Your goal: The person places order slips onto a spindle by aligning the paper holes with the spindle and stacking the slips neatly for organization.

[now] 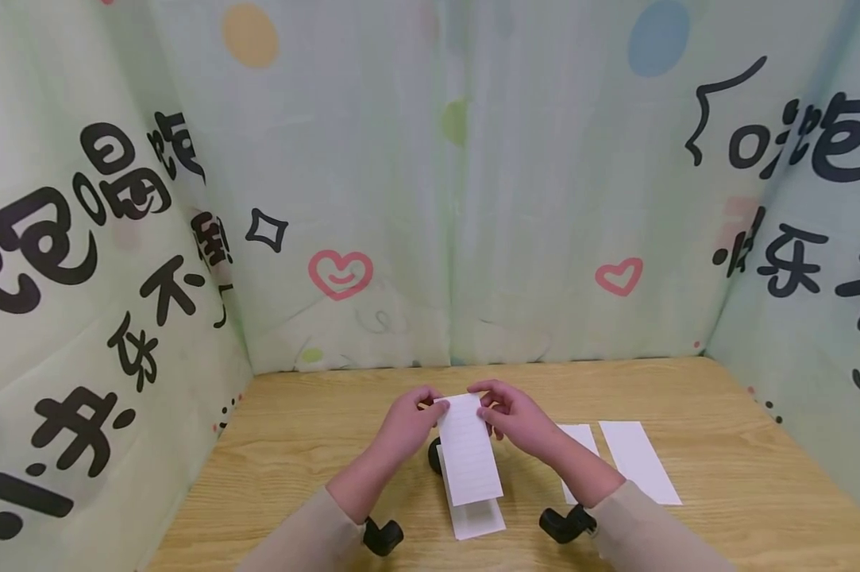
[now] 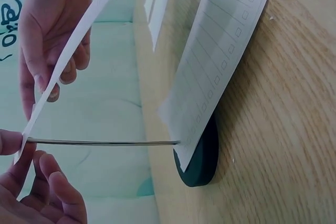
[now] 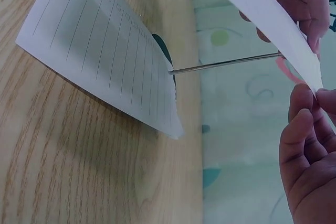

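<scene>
A white lined paper slip is held up at its far end by both hands. My left hand pinches its left edge between thumb and fingers; my right hand pinches the right edge. The tip of a thin metal bill spike meets this slip from below, between the hands. Lower down, another lined slip with small checkboxes is pierced by the spike and leans over its round black base. In the left wrist view a second sheet edge shows under that pierced slip.
Two more white slips lie on the wooden table to the right, one partly behind the right forearm. Printed curtains surround the table at the back and sides. Black wrist mounts stick out from the sleeves.
</scene>
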Demonstrator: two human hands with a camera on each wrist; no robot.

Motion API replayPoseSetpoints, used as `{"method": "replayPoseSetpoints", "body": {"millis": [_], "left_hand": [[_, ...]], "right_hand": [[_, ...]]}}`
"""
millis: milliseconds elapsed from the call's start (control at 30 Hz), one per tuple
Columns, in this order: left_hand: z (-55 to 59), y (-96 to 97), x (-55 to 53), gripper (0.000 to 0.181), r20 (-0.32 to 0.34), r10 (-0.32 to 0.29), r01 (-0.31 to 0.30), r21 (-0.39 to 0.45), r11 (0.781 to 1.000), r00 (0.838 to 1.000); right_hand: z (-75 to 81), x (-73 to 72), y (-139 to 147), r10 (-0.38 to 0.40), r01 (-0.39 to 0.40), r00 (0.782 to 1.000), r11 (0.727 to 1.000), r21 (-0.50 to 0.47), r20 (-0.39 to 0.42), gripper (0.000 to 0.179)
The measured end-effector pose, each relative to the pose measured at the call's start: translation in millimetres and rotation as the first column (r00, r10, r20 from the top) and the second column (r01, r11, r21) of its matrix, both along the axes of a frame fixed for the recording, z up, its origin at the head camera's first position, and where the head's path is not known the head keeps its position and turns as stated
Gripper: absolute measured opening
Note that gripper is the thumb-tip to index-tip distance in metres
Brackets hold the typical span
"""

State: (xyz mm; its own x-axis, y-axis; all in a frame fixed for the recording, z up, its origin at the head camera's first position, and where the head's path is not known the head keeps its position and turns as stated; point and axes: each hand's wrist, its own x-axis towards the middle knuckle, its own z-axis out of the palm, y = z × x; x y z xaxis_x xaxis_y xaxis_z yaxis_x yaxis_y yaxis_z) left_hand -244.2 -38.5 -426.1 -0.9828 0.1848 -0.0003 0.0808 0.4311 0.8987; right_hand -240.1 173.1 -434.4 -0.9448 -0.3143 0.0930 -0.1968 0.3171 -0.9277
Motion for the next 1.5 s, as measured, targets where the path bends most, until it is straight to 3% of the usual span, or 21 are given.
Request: {"method": "replayPoseSetpoints", "body": {"millis": [300,567,867,1200,1500], "left_hand": [[1.3,0.7,-2.5,0.016,0.009,-0.003,0.003,-0.006,1.0,1.0],[0.0,2.0,-0.6,0.014,-0.022,-0.035,0.035,0.022,0.999,0.999],[0.5,-0.3,-0.3,0.014,0.003,-0.019,0.018,0.035,0.999,1.0],[-8.9,-4.7,-0.2,0.02,0.026,-0.018,0.015,0.103,0.995,1.0],[-7.7,-4.1,-1.2,0.017,0.022,0.002,-0.005,0.098,0.995,1.0]], "right_hand": [[0.8,-3.5,0,0.015,-0.016,1.0,1.0,-0.01,-0.014,0.033],[-1.9,-3.4,2,-0.01,0.01,1.0,1.0,0.006,-0.002,0.033],[0.0,-3.4,1,0.006,-0.006,1.0,1.0,-0.006,-0.003,0.033],[-1.8,-3.8,0,-0.005,0.005,1.0,1.0,0.002,0.012,0.034],[-1.8,-4.6,-1,-0.012,0.012,1.0,1.0,-0.005,0.005,0.033]]}}
